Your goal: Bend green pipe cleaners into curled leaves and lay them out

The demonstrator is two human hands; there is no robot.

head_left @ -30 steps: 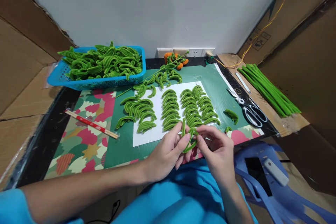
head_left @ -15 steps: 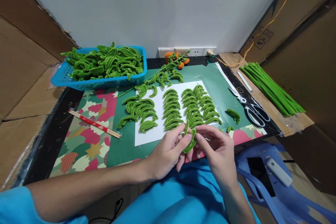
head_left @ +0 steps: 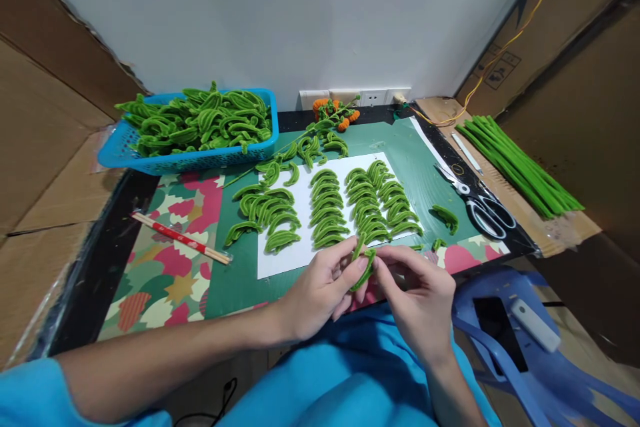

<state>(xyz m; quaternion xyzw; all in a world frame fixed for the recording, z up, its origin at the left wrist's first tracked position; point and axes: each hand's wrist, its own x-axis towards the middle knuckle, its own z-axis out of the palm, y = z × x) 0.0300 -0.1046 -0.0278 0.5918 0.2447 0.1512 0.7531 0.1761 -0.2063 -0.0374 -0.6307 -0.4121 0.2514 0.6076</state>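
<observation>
Between my two hands, close to the table's front edge, is a bent green pipe cleaner [head_left: 366,273]. My left hand [head_left: 320,290] is closed on it, thumb pressed against the fingers. From the other side, my right hand [head_left: 417,297] pinches it with thumb and fingertips. Just beyond my hands lies white paper [head_left: 277,267] bearing rows of curved green pipe-cleaner leaves [head_left: 327,207]. A looser cluster of such leaves [head_left: 273,207] overlaps the paper's left edge. To the right are one more leaf piece [head_left: 445,218] and a small scrap [head_left: 439,244].
A blue basket [head_left: 200,159] heaped with green pieces stands back left. Wrapped chopsticks [head_left: 180,237] lie left. Orange flowers [head_left: 345,121] rest at the back. Scissors [head_left: 475,203], a white pen-like tool [head_left: 467,153] and straight green pipe cleaners [head_left: 520,167] are right. A blue stool [head_left: 565,380] holds a phone [head_left: 500,333].
Both hands stay on the green pipe cleaner, and its piece has tilted slightly. My right hand has shifted a little to the right.
</observation>
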